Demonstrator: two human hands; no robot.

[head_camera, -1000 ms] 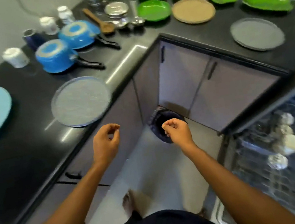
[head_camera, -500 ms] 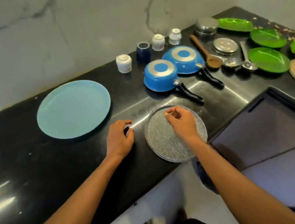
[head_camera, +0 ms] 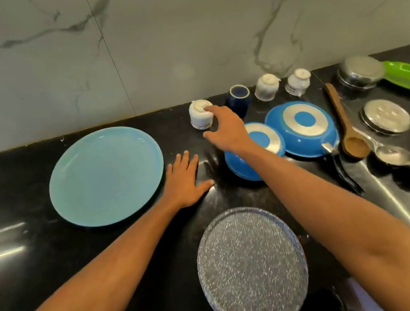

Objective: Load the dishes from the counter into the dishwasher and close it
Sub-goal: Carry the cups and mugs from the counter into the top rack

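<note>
Your right hand [head_camera: 223, 127] touches the upturned white cup [head_camera: 199, 121] at its base, thumb apart, grasping nothing. Your left hand [head_camera: 185, 180] lies flat, released, on the counter [head_camera: 14, 192].

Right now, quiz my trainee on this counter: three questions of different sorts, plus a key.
1. True or false: the left hand lies flat on the counter.
2. The cup that the right hand touches stands: A upright, B upside down, C on its side.
3. How many blue pans are in view?
Key: 1 true; 2 B; 3 two.
</note>
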